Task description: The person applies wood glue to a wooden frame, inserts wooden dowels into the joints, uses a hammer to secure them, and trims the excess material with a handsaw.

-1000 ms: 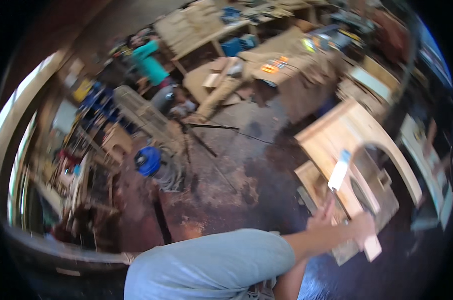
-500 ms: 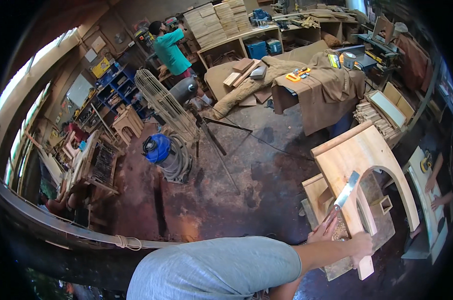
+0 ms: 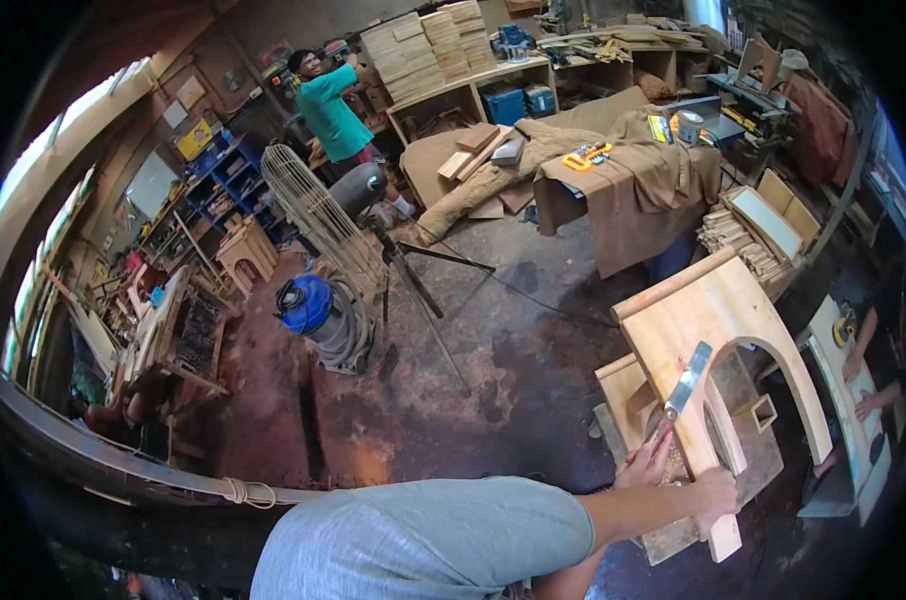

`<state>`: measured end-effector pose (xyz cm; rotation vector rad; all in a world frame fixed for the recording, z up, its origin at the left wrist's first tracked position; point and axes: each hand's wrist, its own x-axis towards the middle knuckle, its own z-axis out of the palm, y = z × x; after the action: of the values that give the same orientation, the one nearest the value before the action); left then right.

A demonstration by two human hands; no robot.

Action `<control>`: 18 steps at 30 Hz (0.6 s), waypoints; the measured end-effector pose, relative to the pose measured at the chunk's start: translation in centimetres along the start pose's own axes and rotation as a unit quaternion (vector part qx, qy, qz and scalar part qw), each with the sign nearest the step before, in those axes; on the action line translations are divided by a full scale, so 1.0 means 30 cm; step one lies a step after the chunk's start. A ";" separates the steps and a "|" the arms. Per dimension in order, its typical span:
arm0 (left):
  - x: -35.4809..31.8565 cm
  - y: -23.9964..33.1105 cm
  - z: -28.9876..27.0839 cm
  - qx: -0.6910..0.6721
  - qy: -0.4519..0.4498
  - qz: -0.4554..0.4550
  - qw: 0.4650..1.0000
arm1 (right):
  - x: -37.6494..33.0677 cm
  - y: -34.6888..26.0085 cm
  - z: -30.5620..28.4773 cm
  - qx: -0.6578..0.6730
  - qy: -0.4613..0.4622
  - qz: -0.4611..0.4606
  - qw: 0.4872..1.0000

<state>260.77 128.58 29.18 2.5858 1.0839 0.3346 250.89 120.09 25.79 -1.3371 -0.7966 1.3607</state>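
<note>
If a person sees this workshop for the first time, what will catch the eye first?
Probably the pale arched wooden frame at lower right, where the right hand grips one leg and the left hand holds a flat metal blade against it. Next, the blue shop vacuum and tall wire cage at centre left.

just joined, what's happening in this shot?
A person is working an arched wooden frame in a cluttered wood workshop. The right hand grips one leg of the arch near its lower end, while the left hand holds a flat-bladed hand tool laid against that leg's inner edge. Across the room another person in a teal shirt stands at shelves of stacked boards.
</note>
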 end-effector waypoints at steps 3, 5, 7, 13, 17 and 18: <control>0.004 -0.009 0.005 -0.004 -0.027 -0.017 0.999 | -0.003 -0.005 0.000 0.006 -0.005 -0.009 1.000; 0.014 0.006 0.014 -0.006 -0.024 -0.015 1.000 | 0.000 -0.022 -0.014 -0.007 0.002 0.008 1.000; 0.017 0.002 0.024 -0.008 -0.023 -0.017 1.000 | -0.002 -0.019 -0.018 -0.006 -0.004 0.010 1.000; 0.016 -0.021 0.038 -0.010 0.009 -0.017 1.000 | -0.027 -0.078 -0.004 -0.072 -0.004 0.034 0.997; 0.023 -0.011 0.041 -0.016 0.001 -0.017 1.000 | -0.020 -0.042 0.004 -0.021 -0.001 0.004 1.000; 0.021 -0.017 0.045 -0.017 0.026 -0.010 0.999 | -0.021 -0.044 0.009 -0.007 0.005 0.017 1.000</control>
<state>261.32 129.10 27.82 2.5468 1.1108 0.4133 250.82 119.88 27.27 -1.3728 -0.7814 1.3769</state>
